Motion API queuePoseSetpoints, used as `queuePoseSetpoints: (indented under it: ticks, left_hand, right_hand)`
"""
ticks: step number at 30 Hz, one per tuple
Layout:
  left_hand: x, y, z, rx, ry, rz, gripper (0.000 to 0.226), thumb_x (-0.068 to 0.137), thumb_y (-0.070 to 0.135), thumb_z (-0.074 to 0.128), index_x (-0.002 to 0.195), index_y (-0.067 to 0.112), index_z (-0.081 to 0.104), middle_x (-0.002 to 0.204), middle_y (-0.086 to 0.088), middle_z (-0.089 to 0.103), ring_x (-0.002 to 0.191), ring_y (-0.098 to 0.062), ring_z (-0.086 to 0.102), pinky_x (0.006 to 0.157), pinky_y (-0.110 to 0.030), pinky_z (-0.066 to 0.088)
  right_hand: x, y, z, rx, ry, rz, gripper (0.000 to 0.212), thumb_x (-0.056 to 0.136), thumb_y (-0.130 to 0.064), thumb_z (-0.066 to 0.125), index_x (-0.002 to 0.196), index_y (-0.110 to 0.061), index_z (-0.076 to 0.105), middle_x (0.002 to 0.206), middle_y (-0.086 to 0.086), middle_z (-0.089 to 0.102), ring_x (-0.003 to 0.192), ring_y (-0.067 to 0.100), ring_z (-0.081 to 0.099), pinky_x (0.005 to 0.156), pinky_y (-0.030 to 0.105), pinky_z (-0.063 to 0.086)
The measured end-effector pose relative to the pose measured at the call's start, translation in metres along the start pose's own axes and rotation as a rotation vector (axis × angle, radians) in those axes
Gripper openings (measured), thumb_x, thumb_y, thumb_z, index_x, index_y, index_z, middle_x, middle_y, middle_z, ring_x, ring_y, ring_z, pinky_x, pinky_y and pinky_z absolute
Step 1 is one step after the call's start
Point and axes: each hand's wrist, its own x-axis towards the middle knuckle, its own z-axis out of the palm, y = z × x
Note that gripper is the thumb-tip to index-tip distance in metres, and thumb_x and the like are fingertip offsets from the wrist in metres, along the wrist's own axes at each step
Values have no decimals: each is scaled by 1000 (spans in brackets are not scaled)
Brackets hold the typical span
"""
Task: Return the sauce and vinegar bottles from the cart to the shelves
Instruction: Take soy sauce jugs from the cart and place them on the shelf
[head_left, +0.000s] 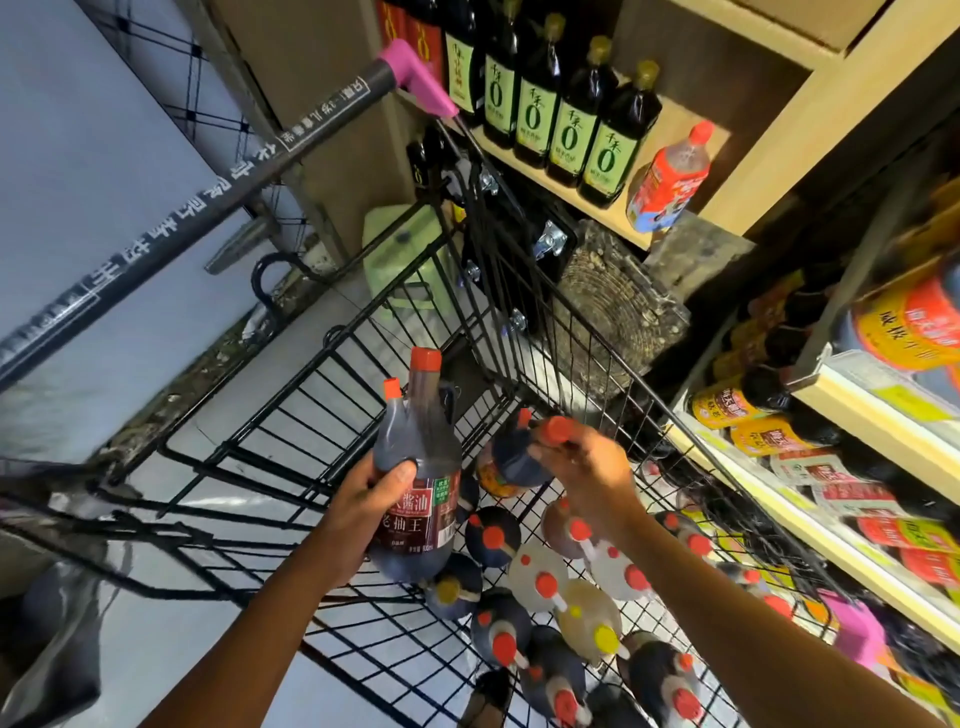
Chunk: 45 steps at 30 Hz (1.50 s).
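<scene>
Head: left grip (371, 501) holds 老抽王 soy bottle (423, 457); right grip (592, 470) clasps red-capped bottle (514, 457).

left hand (363, 499): bare, thumbnail cut short | right hand (592, 470): bare | left forearm (249, 623): bare, uncovered to the picture edge | right forearm (753, 623): bare, likewise uncovered

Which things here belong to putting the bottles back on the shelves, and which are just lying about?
Job: black wire cart; maroon-labelled dark bottle with red cap, held by the left hand; second dark bottle with red cap, gripped by the right hand; pale wooden shelf.
Lying about: pale green plastic object on the floor; brown woven basket.
</scene>
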Motion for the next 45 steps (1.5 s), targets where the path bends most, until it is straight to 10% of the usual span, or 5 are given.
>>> queuePoseSetpoints:
  ticks: [7, 12, 18, 41, 45]
  left_hand:
    - [-12, 39, 22, 4, 25, 53, 97, 35, 79, 85, 113, 27, 60, 103, -1, 78, 92, -17, 76, 72, -29, 60]
    - [-19, 62, 42, -15, -9, 61, 121, 36, 74, 90, 138, 21, 52, 123, -10, 72, 113, -31, 69, 105, -58, 47]
    - [-40, 87, 90, 10, -192, 83, 102, 44, 72, 88, 127, 19, 60, 114, -19, 73, 102, -38, 72, 77, -43, 61]
    - [-169, 36, 337, 212, -593, 71, 115, 33, 69, 92, 125, 8, 60, 106, -21, 75, 91, -36, 74, 74, -44, 60]
    - [-218, 13, 394, 233, -687, 82, 83, 67, 54, 81, 128, 3, 60, 109, -25, 72, 91, -37, 72, 87, -54, 56]
  right_hand:
    - [-6, -85, -59, 296, 213, -162, 17, 98, -13, 63, 81, -17, 64, 63, -17, 66, 63, -6, 59, 60, 10, 42]
    - [-14, -124, -95, 365, 339, -267, 18, 99, -36, 59, 85, -25, 62, 72, -8, 59, 72, 6, 53, 63, 31, 42]
    - [-41, -151, -132, 479, 438, -277, 20, 97, -28, 61, 77, -25, 63, 75, -5, 61, 75, 14, 55, 70, 33, 43]
    - [-349, -56, -305, 646, 934, -79, 27, 93, -35, 70, 69, -24, 65, 72, -8, 65, 77, 13, 60, 79, 37, 49]
    - [-435, -36, -328, 674, 1031, -80, 33, 95, -27, 68, 63, -23, 67, 67, -6, 65, 69, 11, 58, 70, 30, 48]
